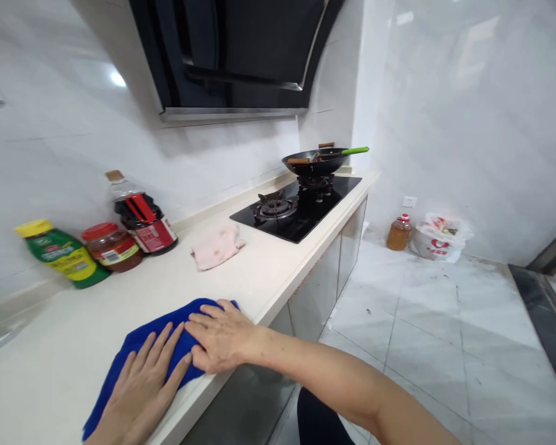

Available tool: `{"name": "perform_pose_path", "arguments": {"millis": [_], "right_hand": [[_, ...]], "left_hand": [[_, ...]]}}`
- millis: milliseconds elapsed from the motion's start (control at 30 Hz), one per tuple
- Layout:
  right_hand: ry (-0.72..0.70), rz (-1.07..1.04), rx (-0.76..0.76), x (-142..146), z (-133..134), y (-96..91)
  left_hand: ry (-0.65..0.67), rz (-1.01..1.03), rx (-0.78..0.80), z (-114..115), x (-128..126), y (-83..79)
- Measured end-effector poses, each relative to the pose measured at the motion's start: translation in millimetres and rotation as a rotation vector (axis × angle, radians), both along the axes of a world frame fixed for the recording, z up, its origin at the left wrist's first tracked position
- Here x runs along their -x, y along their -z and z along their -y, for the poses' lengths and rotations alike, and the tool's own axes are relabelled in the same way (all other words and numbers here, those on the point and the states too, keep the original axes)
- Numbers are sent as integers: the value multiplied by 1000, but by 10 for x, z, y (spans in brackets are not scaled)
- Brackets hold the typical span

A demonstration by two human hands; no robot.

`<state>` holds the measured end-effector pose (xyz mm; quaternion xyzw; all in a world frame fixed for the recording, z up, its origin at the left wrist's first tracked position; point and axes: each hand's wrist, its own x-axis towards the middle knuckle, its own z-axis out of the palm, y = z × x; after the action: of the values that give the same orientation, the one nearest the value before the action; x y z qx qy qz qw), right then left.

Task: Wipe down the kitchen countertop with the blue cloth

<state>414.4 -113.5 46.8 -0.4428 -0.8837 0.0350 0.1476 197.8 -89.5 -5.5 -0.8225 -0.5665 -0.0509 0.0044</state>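
Observation:
A blue cloth (143, 337) lies spread on the white countertop (41, 352), close to its front edge. My left hand (141, 392) rests flat on the cloth with its fingers stretched out. Just right of it, my right hand (220, 337) presses on the cloth's right part, fingers extended and slightly bent. The two hands almost touch at the fingertips. Beyond them on the counter is a folded pale pink cloth (217, 247), which neither hand touches.
Along the wall stand a green bottle with yellow cap (65, 256), a red-lidded jar (113, 248) and a dark sauce bottle (143, 216). A wok (317, 164) sits on the gas stove (301, 207) under a black range hood (241, 49). An oil jug (399, 233) and plastic bag (438, 240) are on the floor.

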Motion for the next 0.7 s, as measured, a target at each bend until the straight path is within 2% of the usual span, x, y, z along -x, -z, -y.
{"name": "perform_pose_path", "arguments": {"millis": [100,267,367,467,567,633,700], "right_hand": [[6,-17,12,-335,34,-35],[148,-55,3,-1005,36,-107],[204,-68,-44,-1253,-2,-95],[214,-112,-202,-1322,-55,40],[196,-174,-405,-1340,-151,255],[143,-216,-531,-1430,-256,387],[86,-260,-649,-1640,-383,476]], "left_hand": [[34,-47,-9,-47,-278,13],[140,-28,0,-179,-1079,-198],[167,-23,-19,-315,-1400,-235],[204,-17,-93,-458,-1403,-55],[352,21,-308,-533,-1263,156],[506,26,-509,-538,-1281,182],[647,9,-663,-541,-1475,113]]}}
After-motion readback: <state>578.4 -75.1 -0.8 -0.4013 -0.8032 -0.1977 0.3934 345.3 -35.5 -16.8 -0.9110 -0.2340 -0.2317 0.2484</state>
